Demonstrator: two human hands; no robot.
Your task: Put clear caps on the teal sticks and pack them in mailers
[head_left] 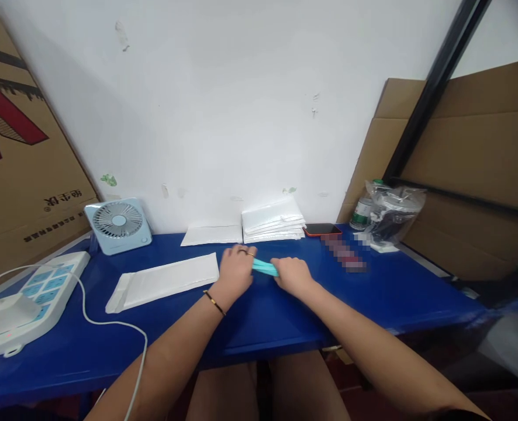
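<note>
A turquoise strip of soft-looking material (265,268) is stretched between my two hands, just above the blue table (268,316). My left hand (237,270) is closed around its left end; a ring and a dark bracelet show on that side. Closed on the right end is my right hand (293,275). A white padded envelope (166,282) lies flat to the left of my left hand. Behind my hands sits a stack of white envelopes (272,221), with one more envelope (211,235) lying beside it against the wall.
A light blue fan (119,225) and a white power strip (51,292) with a plug and cable stand at left. Toward the right are a phone (323,229), a bottle (361,214) and a plastic-wrapped item (390,219). Cardboard (482,128) and a black frame border the right side.
</note>
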